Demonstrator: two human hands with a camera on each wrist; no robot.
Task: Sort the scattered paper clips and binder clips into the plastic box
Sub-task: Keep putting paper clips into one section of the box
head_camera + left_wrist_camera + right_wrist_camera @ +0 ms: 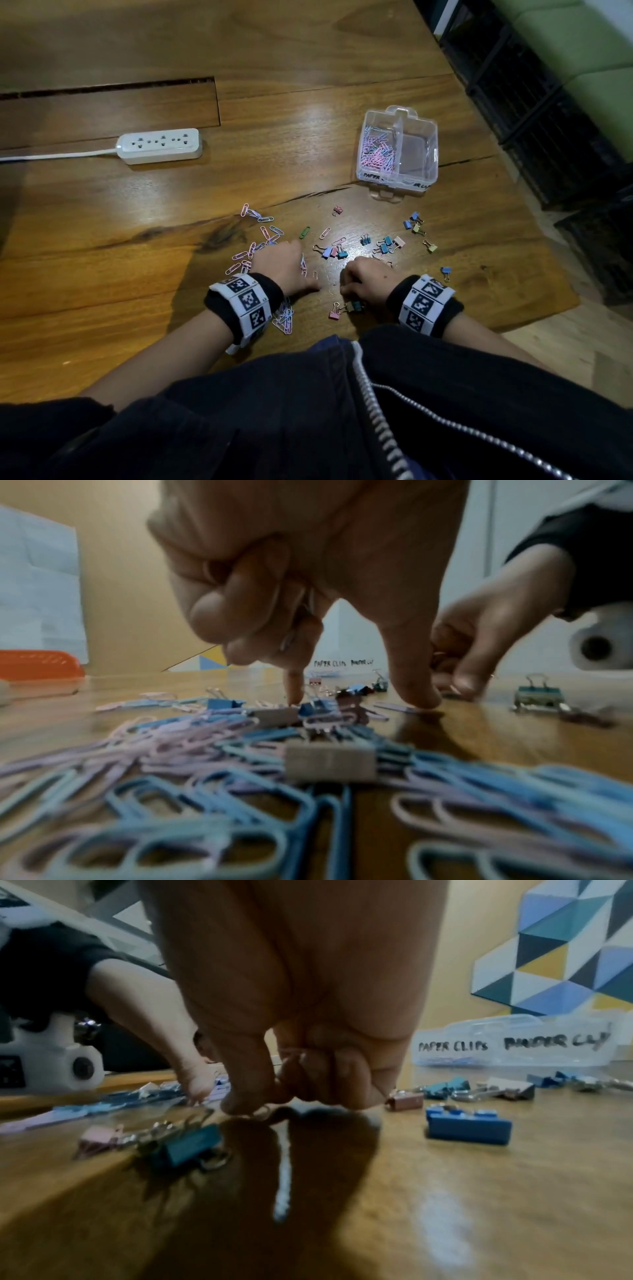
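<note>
A clear two-part plastic box (432, 161) stands at the back right, its left half holding pastel paper clips (376, 150); its labels read "paper clips" and "binder clips" (514, 1043). Loose paper clips (262, 236) lie left of centre and under my left wrist (284, 318). Binder clips (387, 245) are scattered to the right. My left hand (291, 262) (356, 696) has its index finger and thumb down on the table, while the curled fingers hold paper clips (291, 639). My right hand (352, 281) (260, 1104) is curled low over the table, pinching a binder clip's wire handle.
A white power strip (161, 145) with its cord lies at the back left, beside a long slot (109, 89) in the wooden table. The table's edge runs down the right side. Pink and teal binder clips (346, 308) lie just under my right hand. An orange object (37, 665) sits far left.
</note>
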